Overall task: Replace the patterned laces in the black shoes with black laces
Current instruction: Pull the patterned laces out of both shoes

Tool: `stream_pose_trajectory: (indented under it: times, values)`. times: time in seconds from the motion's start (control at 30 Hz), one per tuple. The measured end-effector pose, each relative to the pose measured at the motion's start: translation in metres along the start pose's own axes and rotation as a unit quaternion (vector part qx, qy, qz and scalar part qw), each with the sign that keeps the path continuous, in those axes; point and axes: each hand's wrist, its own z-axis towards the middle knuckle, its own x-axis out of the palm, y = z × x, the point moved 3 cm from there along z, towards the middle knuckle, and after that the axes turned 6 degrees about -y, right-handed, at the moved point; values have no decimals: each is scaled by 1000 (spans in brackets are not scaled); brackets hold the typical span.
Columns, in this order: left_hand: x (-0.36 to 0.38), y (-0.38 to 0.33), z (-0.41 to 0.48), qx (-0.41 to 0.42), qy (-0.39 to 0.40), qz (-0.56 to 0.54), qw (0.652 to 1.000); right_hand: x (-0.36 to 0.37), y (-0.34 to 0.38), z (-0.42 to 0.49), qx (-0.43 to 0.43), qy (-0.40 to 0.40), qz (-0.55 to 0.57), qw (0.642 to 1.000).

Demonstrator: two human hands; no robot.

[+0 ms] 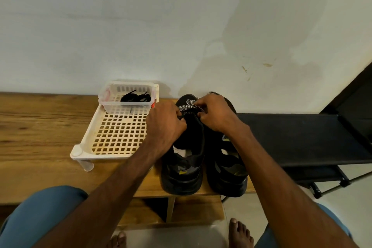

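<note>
Pinching the patterned lace (189, 107) from both sides, left hand (165, 122) & right hand (216, 116) clamp fingers (202, 106) on it atop the black shoe (184, 159), lying lengthwise away on tabletop (40, 127); black laces (136, 97) in bin (124, 109), far-left.

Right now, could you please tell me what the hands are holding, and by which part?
The patterned lace, at its laced stretch on the left-side black shoe: the left hand pinches its left part, the right hand its right part.
</note>
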Motion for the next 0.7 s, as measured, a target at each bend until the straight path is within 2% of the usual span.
stream_pose_trajectory:
  times: [0.17, 0.33, 0.43, 0.5, 0.6, 0.63, 0.7]
  values:
    - [1, 5, 1, -23, 8, -19, 1000, -3, -8, 7, 7, -18, 8, 1000]
    - [1, 4, 0, -17, 6, -4, 1000, -6, -2, 4, -16, -49, -34, 998]
    - [2, 4, 1, -3, 11, 21, 1000, -16, -2, 2, -20, -110, 11, 994]
    - [2, 4, 2, -3, 15, 17, 1000, -41, -9, 2, -4, -202, 111, 973]
    - [2, 2, 2, -8, 18, 18, 1000, -86, -28, -2, 37, -346, 306, 886]
    - [2, 1, 2, -8, 17, 19, 1000, -91, -34, -4, 45, -363, 339, 867]
    - [4, -1, 1, -11, 14, 19, 1000, -86, -39, -8, 53, -347, 360, 864]
